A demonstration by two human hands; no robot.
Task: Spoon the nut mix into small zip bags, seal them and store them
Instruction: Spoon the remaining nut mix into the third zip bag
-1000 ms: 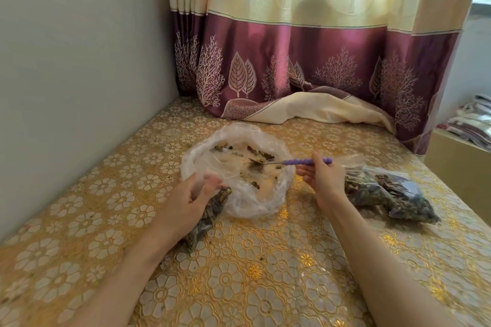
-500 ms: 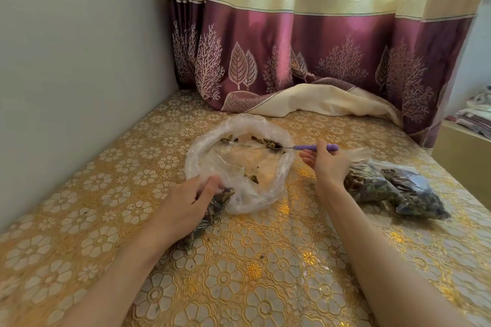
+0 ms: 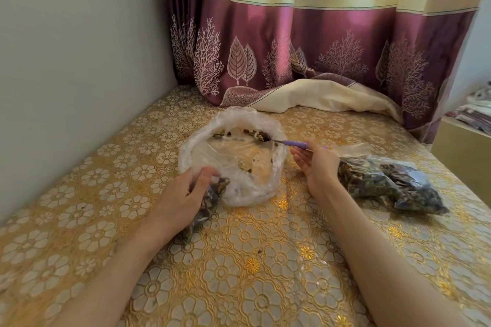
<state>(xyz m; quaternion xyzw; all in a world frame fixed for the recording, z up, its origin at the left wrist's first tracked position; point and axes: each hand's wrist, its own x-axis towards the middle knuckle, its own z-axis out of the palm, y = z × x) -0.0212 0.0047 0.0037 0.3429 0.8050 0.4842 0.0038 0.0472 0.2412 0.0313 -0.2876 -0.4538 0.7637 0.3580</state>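
Observation:
A large clear plastic bag (image 3: pixel 268 183) lies open on the gold flowered tablecloth (image 3: pixel 265 260), with only a few bits of nut mix left inside. My right hand (image 3: pixel 316 164) holds a purple-handled spoon (image 3: pixel 293 143); its bowl carries some mix at the far inner rim of the bag. My left hand (image 3: pixel 183 194) grips a small zip bag (image 3: pixel 210 204) of dark nut mix at the big bag's near left edge, its mouth tilted toward the bag. Two filled zip bags (image 3: pixel 385 183) lie to the right of my right wrist.
A grey wall (image 3: pixel 66 74) runs along the left side. A purple and cream curtain (image 3: pixel 318 48) hangs at the back, its hem bunched on the table. A low beige cabinet (image 3: pixel 462 156) stands at the right.
The spoon moved from the middle of the big bag to its far rim and picked up some mix. My left hand kept its hold on the small bag.

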